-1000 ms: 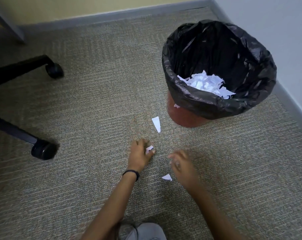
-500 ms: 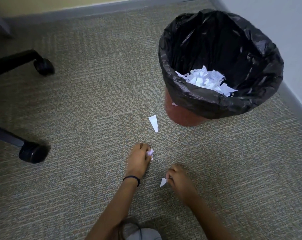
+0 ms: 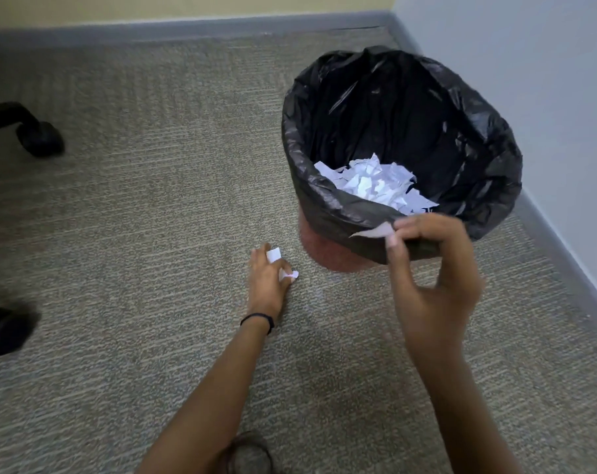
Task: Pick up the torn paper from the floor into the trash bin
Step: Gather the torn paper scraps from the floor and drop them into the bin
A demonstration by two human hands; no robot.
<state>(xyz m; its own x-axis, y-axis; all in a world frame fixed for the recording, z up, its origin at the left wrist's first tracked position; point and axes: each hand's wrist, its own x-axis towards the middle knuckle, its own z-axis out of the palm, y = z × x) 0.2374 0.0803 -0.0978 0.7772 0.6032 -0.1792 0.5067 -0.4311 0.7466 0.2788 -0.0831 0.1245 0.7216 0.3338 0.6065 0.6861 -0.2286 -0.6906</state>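
Right hand (image 3: 434,285) was up in the air, thumb and fingertips pinched on a pointy paper scrap (image 3: 372,231), other fingers loosely curled. The scrap was right in front of the near rim of the trash bin (image 3: 328,196), not over the opening. Just past that hand, inside the black liner (image 3: 488,165), sat a pile of torn paper (image 3: 375,183). Left hand (image 3: 266,282) was lower, down by the carpet (image 3: 153,234), fingers curled around a couple of white bits (image 3: 274,255), one poking out at the fingertips and another by the thumb. It had a black wristband (image 3: 257,319) on the wrist. The bin stood just to the right of that hand. Way off to its left were two chair casters (image 3: 40,138), and back toward the body, a shoe (image 3: 249,456).
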